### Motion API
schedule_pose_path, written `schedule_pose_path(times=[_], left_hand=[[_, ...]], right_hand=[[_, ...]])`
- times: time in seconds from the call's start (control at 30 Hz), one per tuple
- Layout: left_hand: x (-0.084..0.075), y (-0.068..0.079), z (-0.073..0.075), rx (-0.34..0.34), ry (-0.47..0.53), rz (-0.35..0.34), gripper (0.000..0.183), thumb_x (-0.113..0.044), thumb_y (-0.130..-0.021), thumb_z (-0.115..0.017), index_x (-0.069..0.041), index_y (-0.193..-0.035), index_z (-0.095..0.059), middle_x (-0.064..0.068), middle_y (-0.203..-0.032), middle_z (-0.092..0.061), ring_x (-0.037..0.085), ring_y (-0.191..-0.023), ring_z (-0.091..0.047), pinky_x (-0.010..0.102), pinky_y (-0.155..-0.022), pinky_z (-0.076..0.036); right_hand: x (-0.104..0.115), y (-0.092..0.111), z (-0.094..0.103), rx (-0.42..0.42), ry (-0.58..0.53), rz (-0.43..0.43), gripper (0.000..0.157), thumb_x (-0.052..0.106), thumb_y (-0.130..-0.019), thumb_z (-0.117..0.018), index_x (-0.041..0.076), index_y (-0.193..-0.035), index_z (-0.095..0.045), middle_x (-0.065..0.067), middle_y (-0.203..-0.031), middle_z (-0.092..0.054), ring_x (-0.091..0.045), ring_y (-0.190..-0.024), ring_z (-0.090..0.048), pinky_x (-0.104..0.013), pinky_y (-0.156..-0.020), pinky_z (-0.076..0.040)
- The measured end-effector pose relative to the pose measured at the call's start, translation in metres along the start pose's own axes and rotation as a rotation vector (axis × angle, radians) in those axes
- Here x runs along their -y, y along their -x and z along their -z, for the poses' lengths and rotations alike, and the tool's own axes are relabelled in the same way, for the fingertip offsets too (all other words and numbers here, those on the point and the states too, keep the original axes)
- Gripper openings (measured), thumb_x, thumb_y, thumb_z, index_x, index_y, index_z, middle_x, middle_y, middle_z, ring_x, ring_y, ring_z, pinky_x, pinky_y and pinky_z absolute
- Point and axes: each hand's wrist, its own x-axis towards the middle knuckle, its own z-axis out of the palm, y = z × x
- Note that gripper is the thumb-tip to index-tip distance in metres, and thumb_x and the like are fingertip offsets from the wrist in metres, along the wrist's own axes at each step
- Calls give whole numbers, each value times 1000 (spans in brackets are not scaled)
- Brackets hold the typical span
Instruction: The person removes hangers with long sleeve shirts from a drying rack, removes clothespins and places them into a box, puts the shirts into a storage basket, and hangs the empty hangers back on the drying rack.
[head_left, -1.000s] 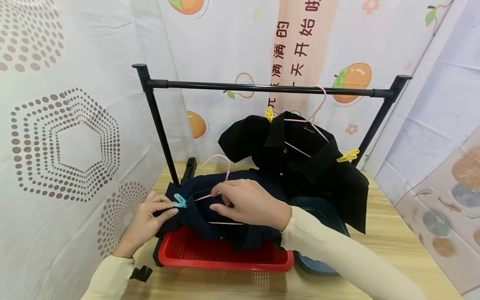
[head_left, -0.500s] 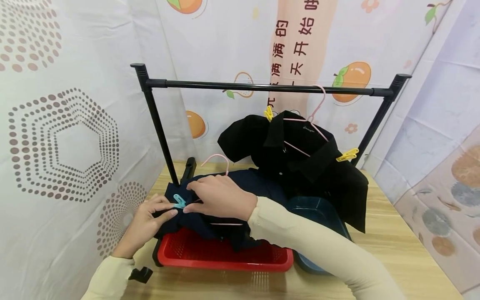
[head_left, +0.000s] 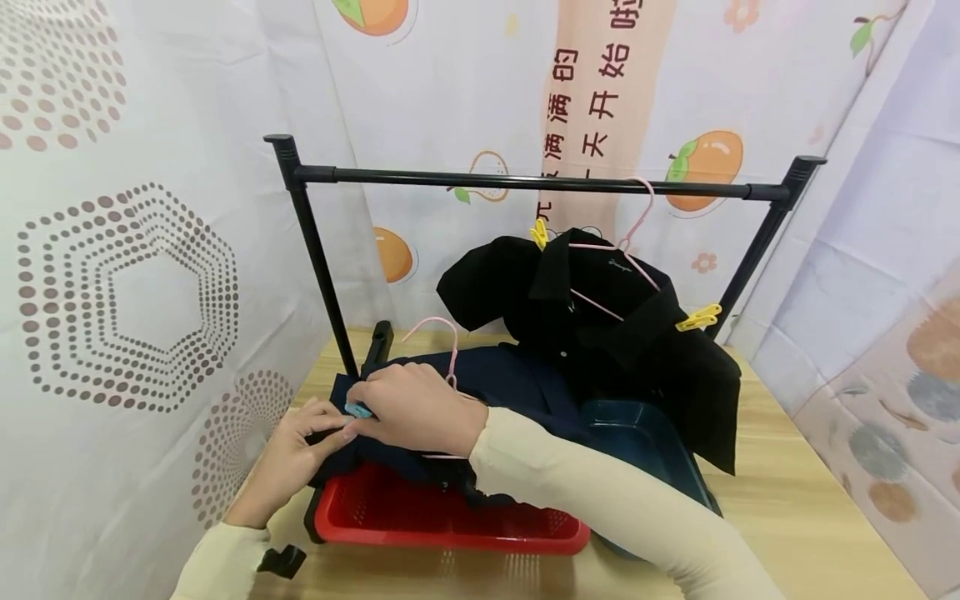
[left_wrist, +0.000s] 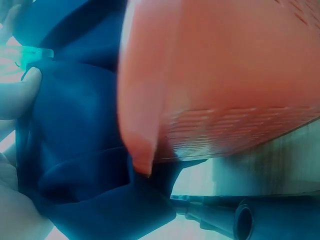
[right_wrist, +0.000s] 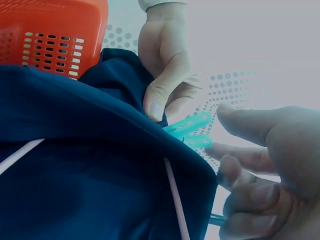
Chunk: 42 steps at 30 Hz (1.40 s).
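Seemingly, the navy shirt (head_left: 510,375), lying beneath the right hand (head_left: 416,404), is being clipped to its hanger (right_wrist: 176,197). The left hand (head_left: 292,458) pinches it beside the clip (head_left: 358,411); the right's fingers (right_wrist: 250,122) stand parted around the clip's ends, so a squeeze seems called for next.

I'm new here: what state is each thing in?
Rack, upright
Black shirt, hanging from rack
Yellow clips, clamped on black shirt
Navy shirt, rumpled, off rack
Front hanger, hook free
Blue clip, jaws hidden
Left hand, pinching navy shirt
Right hand, at blue clip, grip unclear
Red basket, partly covered
Dark tray, partly covered
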Motion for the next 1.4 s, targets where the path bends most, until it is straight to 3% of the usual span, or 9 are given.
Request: schedule_pose_path(times=[0.23, 0.37, 0.47, 0.67, 0.8, 0.9, 1.17, 1.33, 1.4], left_hand=[[3, 3, -6, -26, 38, -38, 26, 10, -87, -75, -8, -105, -82, -2, -93, -70, 12, -92, -58, 19, -89, -41], [4, 1, -5, -35, 36, -74, 28, 13, -85, -74, -6, -104, -81, -2, -90, -69, 12, -85, -57, 19, -91, -40], [5, 0, -5, -34, 37, -96, 26, 10, -85, -76, -6, -104, -81, 0, -87, -68, 12, -83, -58, 18, -101, -34], [4, -2, -5, -56, 12, -101, 26, 10, -84, -78, -10, -99, -83, -3, -87, -68, 12, -83, -54, 20, -91, -38], [4, -2, -5, -62, 10, -95, 28, 14, -81, -78, -10, -97, -83, -5, -86, -68, 13, -83, -55, 18, -107, -29], [4, -2, -5, -69, 11, -109, 29, 16, -79, -78, -7, -97, -82, -3, -87, -68, 13, -83, -56, 17, -105, -32], [1, 1, -3, -55, 21, -35, 24, 10, -85, -77, -8, -99, -83, -1, -91, -68, 13, -86, -56, 21, -78, -43], [0, 3, 0, -36, 40, 25, 22, 7, -88, -76, -8, -103, -83, -1, -95, -68, 12, -92, -59, 21, -78, -48], [1, 4, 0, -31, 44, 36, 24, 6, -88, -76, -8, -105, -82, -1, -99, -69, 10, -96, -60, 19, -80, -49]], right_hand=[[3, -2, -7, -51, 150, 47, 26, 46, -94, -75, 22, -102, -79, 8, -80, -60, -5, -67, -56, -17, -53, -42], [3, -5, -11, -44, 230, 72, 31, 50, -94, -72, 22, -104, -80, 5, -84, -62, -6, -63, -55, -17, -51, -42], [3, -6, -14, -52, 275, 94, 31, 51, -96, -70, 22, -102, -80, 4, -84, -60, -5, -59, -52, -17, -49, -41], [4, -6, -16, -80, 365, 113, 28, 43, -101, -65, 19, -101, -80, 4, -83, -60, -7, -55, -49, -19, -49, -44], [6, -5, -14, -61, 456, 153, 29, 41, -103, -63, 18, -103, -80, 3, -85, -63, -8, -60, -53, -20, -53, -49], [7, -5, -11, -36, 482, 170, 26, 38, -104, -63, 18, -104, -79, 3, -88, -65, -9, -63, -56, -21, -56, -51], [7, -3, -14, -28, 365, 174, 16, 19, -101, -61, 16, -107, -75, 4, -93, -64, -8, -66, -55, -19, -56, -49], [6, -2, -20, -58, 241, 182, 10, 14, -99, -62, 16, -105, -69, 5, -92, -61, -6, -64, -51, -17, -54, -44], [7, -1, -21, -78, 187, 198, 15, 11, -97, -63, 15, -110, -69, 5, -93, -61, -6, -66, -52, -16, -54, -42]])
